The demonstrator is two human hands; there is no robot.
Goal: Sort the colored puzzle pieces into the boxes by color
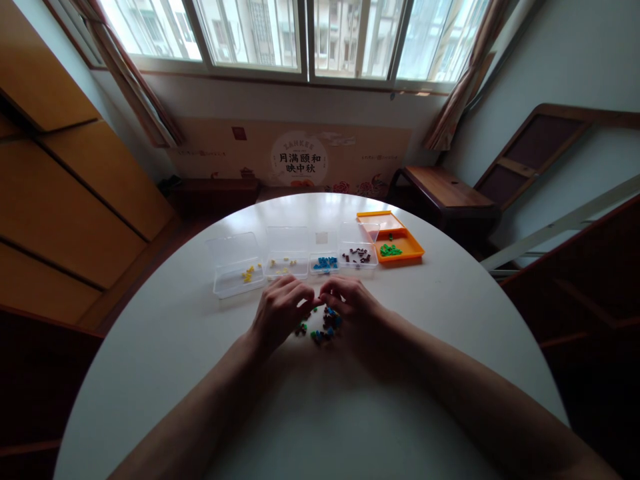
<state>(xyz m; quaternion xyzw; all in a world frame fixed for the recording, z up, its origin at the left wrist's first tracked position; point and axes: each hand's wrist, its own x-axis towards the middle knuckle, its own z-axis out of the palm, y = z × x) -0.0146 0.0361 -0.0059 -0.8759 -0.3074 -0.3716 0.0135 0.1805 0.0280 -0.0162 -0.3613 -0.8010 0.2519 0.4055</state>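
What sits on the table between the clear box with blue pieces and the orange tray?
In the head view, one open clear box holding dark brown pieces stands between the blue-piece box and the orange tray.

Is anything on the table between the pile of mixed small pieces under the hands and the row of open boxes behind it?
Nothing visible does. The mixed pieces lie under the left hand and right hand; only bare white table shows between them and the row of open boxes.

A wooden bench (440,190) stands under the window (300,33), beside curtains (145,100).
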